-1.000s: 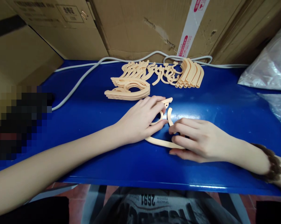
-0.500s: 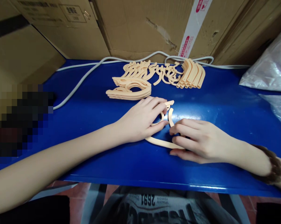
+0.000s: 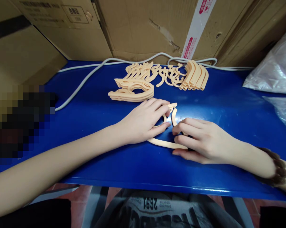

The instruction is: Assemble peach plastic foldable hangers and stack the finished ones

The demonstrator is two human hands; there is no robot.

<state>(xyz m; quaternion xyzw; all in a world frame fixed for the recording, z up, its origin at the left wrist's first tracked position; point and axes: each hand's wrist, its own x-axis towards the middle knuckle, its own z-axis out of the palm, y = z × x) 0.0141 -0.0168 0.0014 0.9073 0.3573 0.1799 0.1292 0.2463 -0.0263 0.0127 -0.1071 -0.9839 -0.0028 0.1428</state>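
Observation:
Several beige plastic pieces that look like clothes hanger parts lie under both hands at the middle of the blue table (image 3: 123, 164). My left hand (image 3: 149, 118) bends its fingers over one hanger part (image 3: 173, 105), whose tip sticks out beyond the fingertips. My right hand (image 3: 202, 139) is closed, its fingers pinching a curved hook piece (image 3: 174, 117) that rises left of the knuckles. A long curved hanger arm (image 3: 165, 143) runs below the left palm to the right fingertips. My fingers hide where these pieces meet.
Behind the hands sit a stack of beige hanger pieces (image 3: 133, 95), a pile of loose hooks (image 3: 170, 76) and a row of curved arms (image 3: 196, 76). A white cable (image 3: 83, 85) curves along the back. Cardboard boxes (image 3: 143, 28) and a plastic bag (image 3: 273, 66) border the table.
My right hand has moved up slightly, and the hook piece and the right end of the long arm have shifted up with it. My left hand stays almost still.

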